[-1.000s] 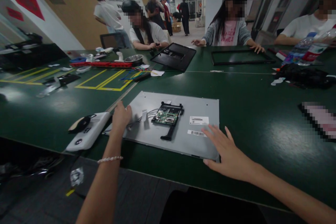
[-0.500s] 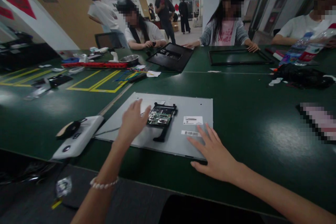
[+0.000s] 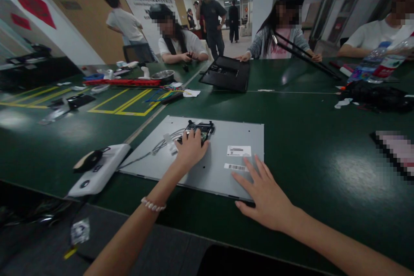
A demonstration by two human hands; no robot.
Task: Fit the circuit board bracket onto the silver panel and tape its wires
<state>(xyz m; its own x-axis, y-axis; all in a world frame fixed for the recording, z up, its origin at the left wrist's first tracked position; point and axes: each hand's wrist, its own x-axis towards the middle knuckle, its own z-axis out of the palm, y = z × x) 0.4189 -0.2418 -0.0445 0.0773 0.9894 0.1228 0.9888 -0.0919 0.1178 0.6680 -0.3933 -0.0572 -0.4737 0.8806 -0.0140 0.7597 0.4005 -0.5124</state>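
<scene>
My left hand point(image 3: 191, 148) reaches over a green circuit board in a black bracket point(image 3: 202, 127), its fingers bent round the near part and hiding much of it. The board is on a large grey metal panel point(image 3: 220, 177), above its middle. Thin grey cables point(image 3: 157, 148) run from the board to the panel's left edge, with a strip of clear tape point(image 3: 170, 143) on them. My right hand point(image 3: 268, 196) is spread at the panel's lower right corner, holding nothing. Its fingertips are by a barcode label point(image 3: 236, 167) and a larger white label point(image 3: 238, 151).
Left of the panel, a white device point(image 3: 100, 177) carries a black and tan item point(image 3: 89, 160). A blurred phone point(image 3: 396, 151) lies at right. Across the green table point(image 3: 310, 138), co-workers handle a black panel point(image 3: 226, 75) and a black frame point(image 3: 307, 56). Bottles point(image 3: 390, 62) stand far right.
My left hand has come down onto the board, which has shifted slightly away and left. More cable shows beside it. My right hand stays put. Across the table, a co-worker has raised the black frame.
</scene>
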